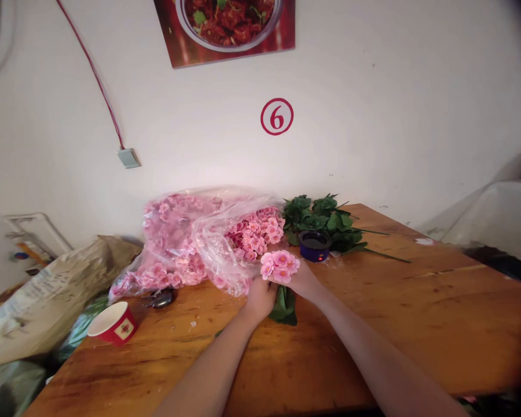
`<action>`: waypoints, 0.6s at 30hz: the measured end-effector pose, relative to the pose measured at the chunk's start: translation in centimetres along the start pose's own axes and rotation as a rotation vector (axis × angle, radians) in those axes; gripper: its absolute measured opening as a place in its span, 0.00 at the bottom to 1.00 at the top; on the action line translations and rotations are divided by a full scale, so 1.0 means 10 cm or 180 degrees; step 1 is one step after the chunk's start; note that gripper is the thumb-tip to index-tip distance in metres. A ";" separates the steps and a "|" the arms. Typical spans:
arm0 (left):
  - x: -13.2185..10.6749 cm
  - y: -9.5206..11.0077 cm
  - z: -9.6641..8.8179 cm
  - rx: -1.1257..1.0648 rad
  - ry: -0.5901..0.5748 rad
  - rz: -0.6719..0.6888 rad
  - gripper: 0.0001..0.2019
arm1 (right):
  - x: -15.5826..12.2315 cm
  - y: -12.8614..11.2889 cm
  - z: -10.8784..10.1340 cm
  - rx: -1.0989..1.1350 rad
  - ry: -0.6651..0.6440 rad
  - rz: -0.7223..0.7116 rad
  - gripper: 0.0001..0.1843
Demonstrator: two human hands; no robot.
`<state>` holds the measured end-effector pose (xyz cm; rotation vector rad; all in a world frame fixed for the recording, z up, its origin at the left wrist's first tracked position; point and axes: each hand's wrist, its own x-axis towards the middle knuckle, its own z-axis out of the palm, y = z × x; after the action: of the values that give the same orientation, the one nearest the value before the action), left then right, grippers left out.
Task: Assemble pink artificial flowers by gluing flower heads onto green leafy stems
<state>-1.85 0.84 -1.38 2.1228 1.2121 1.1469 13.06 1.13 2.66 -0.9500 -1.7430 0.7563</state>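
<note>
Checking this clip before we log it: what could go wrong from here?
The left hand sits right by the clear plastic bag of pink blossoms, so it might snag the bag and drag it. The pink blossom cluster looks loosely held above the green leaves and could slip. The dark blue container stands just beyond the right hand, so a wide move could knock it.
</note>
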 end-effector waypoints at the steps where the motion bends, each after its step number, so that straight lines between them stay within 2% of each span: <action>1: 0.01 -0.01 0.00 0.0030 -0.0003 0.0003 0.12 | 0.00 0.00 0.01 0.0050 0.0158 -0.0016 0.25; 4: 0.01 0.00 -0.01 0.0211 -0.0079 -0.0058 0.13 | -0.03 -0.02 0.00 -0.0086 0.0398 -0.0016 0.31; 9: -0.01 0.02 -0.01 0.0538 -0.0177 -0.0202 0.12 | -0.11 -0.22 -0.08 -0.1405 0.0269 -0.0203 0.35; 13: -0.01 0.01 0.00 0.0766 -0.0242 -0.0239 0.12 | -0.14 -0.37 -0.14 -0.2039 -0.0207 -0.0439 0.27; 18: 0.00 0.02 -0.02 0.0798 -0.0243 -0.0237 0.13 | -0.11 -0.37 -0.20 -0.1752 -0.0342 -0.0568 0.13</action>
<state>-1.89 0.76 -1.12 2.2566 1.4510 0.9135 14.22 -1.52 5.86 -1.1049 -2.1514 0.2100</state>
